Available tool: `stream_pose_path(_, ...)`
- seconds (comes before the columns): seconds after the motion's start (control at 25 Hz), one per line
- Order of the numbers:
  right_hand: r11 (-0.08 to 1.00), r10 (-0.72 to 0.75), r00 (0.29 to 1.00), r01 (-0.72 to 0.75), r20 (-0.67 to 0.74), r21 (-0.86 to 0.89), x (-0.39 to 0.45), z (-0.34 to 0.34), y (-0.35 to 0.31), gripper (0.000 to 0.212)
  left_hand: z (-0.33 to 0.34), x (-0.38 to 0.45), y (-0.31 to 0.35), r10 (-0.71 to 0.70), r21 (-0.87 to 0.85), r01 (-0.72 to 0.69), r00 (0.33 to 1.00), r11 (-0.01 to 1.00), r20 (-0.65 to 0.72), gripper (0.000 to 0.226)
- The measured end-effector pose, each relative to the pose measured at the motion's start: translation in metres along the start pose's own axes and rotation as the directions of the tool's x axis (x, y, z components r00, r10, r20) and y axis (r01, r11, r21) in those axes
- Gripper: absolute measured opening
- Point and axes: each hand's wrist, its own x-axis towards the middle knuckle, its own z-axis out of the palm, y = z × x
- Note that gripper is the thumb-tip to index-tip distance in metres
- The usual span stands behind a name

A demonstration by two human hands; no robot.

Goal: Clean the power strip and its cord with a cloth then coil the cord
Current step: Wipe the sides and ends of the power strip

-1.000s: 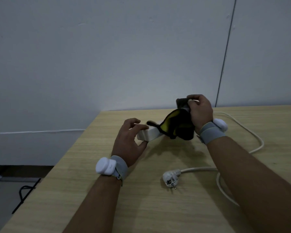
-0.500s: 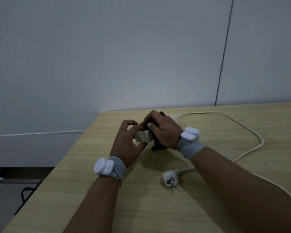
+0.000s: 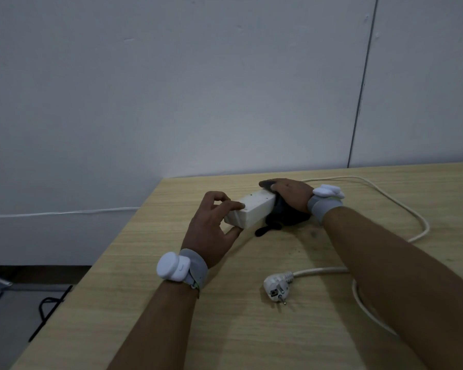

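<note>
Wiping power strip (image 3: 247, 210) w/ cloth (image 3: 284, 213)
L hand (image 3: 211, 231) fingers pinch strip end, R hand (image 3: 292, 194) presses cloth; strip may slip if grip loosens

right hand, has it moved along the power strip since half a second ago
Yes. The right hand with the cloth has slid from the near end of the power strip to its far end, away from the left hand, toward the wall.

White power strip (image 3: 251, 209), dark cloth (image 3: 284, 216)
</note>
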Motion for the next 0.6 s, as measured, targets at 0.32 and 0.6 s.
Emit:
stream_pose_path(0.32,0.998,-0.02,0.998,0.016,-0.058,-0.064,-0.003,0.008,-0.003,0.041,0.004,-0.005,0.005,-0.374,-0.29,0.375,0.925,0.881,0.06,0.081)
stream_pose_path(0.6,0.998,-0.012,0.999,0.008,-0.053,-0.07,-0.005,0.011,-0.006,0.042,0.003,-0.002,0.011,-0.484,-0.434,0.439,0.875,0.787,0.008,0.089)
